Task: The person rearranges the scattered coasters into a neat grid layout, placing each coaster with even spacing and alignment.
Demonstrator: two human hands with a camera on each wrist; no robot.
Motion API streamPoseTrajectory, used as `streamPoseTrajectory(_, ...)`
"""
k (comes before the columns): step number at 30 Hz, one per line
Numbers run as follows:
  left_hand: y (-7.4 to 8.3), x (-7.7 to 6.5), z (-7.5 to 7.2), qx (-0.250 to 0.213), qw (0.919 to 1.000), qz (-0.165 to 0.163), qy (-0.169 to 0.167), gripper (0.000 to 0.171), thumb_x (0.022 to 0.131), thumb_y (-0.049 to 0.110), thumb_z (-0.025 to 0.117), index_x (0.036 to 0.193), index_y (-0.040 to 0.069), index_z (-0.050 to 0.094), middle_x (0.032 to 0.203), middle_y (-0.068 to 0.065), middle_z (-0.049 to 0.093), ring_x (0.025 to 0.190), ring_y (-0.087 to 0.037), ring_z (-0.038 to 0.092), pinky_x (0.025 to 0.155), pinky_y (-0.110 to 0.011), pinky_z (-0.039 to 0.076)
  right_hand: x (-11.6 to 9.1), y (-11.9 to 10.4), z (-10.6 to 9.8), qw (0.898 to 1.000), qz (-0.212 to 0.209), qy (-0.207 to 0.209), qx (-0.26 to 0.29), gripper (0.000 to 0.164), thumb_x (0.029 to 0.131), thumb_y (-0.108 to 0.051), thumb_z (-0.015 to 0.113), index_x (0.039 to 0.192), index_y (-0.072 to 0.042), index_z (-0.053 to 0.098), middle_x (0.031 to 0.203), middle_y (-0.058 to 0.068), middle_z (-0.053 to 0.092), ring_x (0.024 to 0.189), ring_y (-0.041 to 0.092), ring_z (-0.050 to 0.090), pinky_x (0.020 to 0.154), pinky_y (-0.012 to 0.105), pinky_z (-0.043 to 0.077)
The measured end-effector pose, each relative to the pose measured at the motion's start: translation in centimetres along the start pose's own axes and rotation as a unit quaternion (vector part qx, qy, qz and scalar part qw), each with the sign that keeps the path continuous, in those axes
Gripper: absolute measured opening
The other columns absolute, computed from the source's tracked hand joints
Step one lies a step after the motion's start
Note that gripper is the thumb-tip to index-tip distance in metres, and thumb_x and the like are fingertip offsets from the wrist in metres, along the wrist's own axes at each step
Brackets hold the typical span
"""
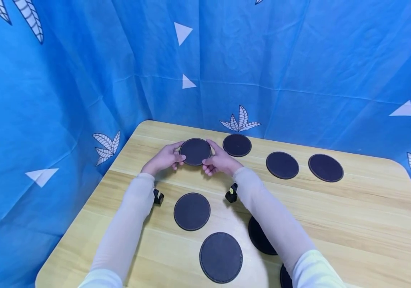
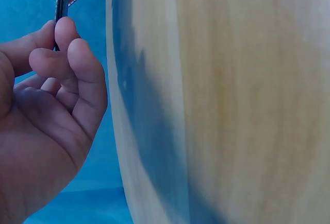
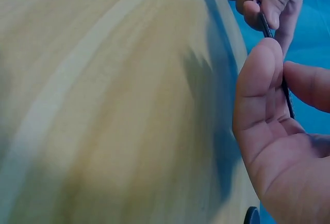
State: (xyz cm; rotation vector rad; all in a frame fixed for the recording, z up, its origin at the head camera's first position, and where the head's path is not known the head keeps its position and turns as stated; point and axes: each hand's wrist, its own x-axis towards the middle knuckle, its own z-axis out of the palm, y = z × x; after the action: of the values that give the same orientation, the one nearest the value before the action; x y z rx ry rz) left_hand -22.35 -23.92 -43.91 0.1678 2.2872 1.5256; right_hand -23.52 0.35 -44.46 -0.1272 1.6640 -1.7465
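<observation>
Between both hands a round dark coaster (image 1: 195,152) with a stitched rim is held up above the table's far left part. My left hand (image 1: 165,159) pinches its left edge, thumb on top and fingers beneath. On the opposite edge my right hand (image 1: 221,160) pinches it the same way. Seen edge-on in the left wrist view, the coaster (image 2: 63,7) is a thin black strip between thumb and fingers. The right wrist view also shows the thin coaster (image 3: 287,98) in the right hand's pinch, with the left hand (image 3: 281,0) at its far end.
More dark coasters lie flat on the wooden table (image 1: 371,208): one at the back (image 1: 237,145), two to the right (image 1: 282,165) and several nearer the front (image 1: 192,211). The right forearm partly covers two of these. A blue patterned curtain (image 1: 299,60) hangs behind and left.
</observation>
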Motion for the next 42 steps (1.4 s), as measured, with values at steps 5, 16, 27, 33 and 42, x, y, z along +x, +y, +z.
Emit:
streamPoseTrajectory(5, -0.4, -0.4, 0.2, 0.007, 0.9999, -0.009, -0.009, 0.072, 0.099, 0.004, 0.06, 0.161, 0.004, 0.022, 0.081, -0.016, 0.063, 0.056, -0.017, 0.051, 0.056, -0.03, 0.053, -0.3, 0.7, -0.2, 1.0, -0.002, 0.0, -0.006, 0.087, 0.099, 0.007, 0.055, 0.162, -0.031, 0.009, 0.074, 0.019, 0.063, 0.057, 0.023, 0.059, 0.057, 0.034, 0.055)
streamPoseTrajectory(16, -0.6, -0.8, 1.0, 0.034, 0.9989, -0.024, -0.019, 0.072, 0.1, 0.005, 0.059, 0.16, 0.003, 0.021, 0.079, -0.014, 0.063, 0.054, -0.016, 0.048, 0.056, -0.029, 0.05, -0.4, 1.9, 0.3, 1.0, 0.016, 0.015, 0.003, 0.091, 0.098, 0.01, 0.054, 0.164, -0.03, 0.006, 0.072, 0.02, 0.064, 0.056, 0.022, 0.06, 0.055, 0.034, 0.056)
streamPoseTrajectory(27, -0.9, -0.8, 1.4, 0.061, 0.9953, -0.054, -0.052, 0.073, 0.102, 0.004, 0.056, 0.162, 0.005, 0.015, 0.072, -0.011, 0.06, 0.05, -0.016, 0.044, 0.052, -0.03, 0.047, -1.1, 2.4, 1.5, 0.999, 0.038, 0.036, -0.013, 0.091, 0.098, 0.011, 0.052, 0.164, -0.027, 0.004, 0.069, 0.019, 0.065, 0.051, 0.021, 0.062, 0.052, 0.033, 0.057)
streamPoseTrajectory(33, -0.9, -1.0, 1.5, 0.072, 0.9941, -0.067, -0.045, 0.074, 0.101, 0.006, 0.058, 0.162, 0.006, 0.017, 0.072, -0.011, 0.061, 0.048, -0.016, 0.044, 0.051, -0.03, 0.047, -1.1, 2.5, 1.7, 0.998, 0.048, 0.04, -0.014, 0.091, 0.097, 0.01, 0.053, 0.164, -0.027, 0.004, 0.072, 0.021, 0.067, 0.052, 0.022, 0.065, 0.051, 0.033, 0.058)
streamPoseTrajectory(42, -0.9, -1.2, 1.6, 0.036, 0.994, -0.086, -0.058, 0.074, 0.101, 0.005, 0.058, 0.162, 0.008, 0.016, 0.071, -0.012, 0.063, 0.05, -0.016, 0.046, 0.051, -0.029, 0.049, -1.3, 2.4, 1.7, 0.997, 0.065, 0.046, -0.008, 0.092, 0.095, 0.01, 0.056, 0.164, -0.026, 0.008, 0.078, 0.026, 0.069, 0.054, 0.024, 0.066, 0.053, 0.035, 0.059)
